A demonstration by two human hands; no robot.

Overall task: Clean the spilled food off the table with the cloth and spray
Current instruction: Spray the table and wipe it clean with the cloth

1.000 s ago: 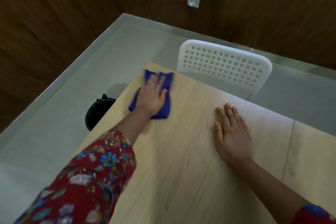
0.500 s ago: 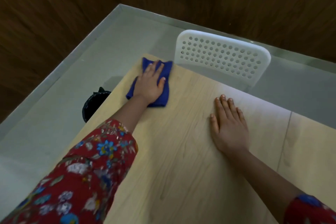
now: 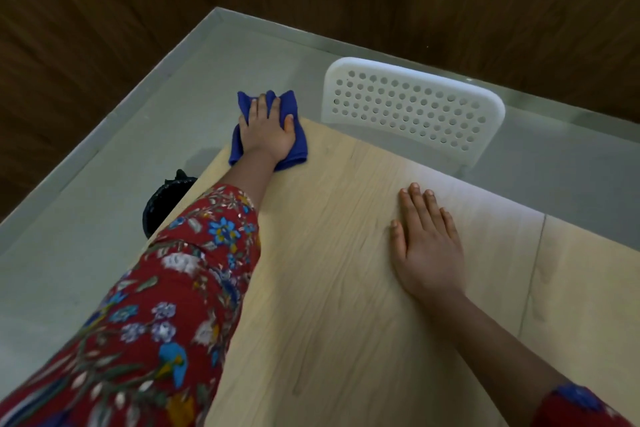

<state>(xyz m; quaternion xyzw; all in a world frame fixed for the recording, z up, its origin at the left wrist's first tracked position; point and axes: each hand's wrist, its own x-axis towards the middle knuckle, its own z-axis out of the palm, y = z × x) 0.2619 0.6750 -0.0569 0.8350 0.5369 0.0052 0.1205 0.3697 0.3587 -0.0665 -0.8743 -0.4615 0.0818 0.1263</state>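
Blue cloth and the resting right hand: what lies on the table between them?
Only bare light wooden tabletop between the folded blue cloth and the flat right hand, in the head view.

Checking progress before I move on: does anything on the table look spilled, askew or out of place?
No spilled food shows on the table. The one oddity: the blue cloth, pressed under the left hand, overhangs the table's far left corner, its far end past the edge.
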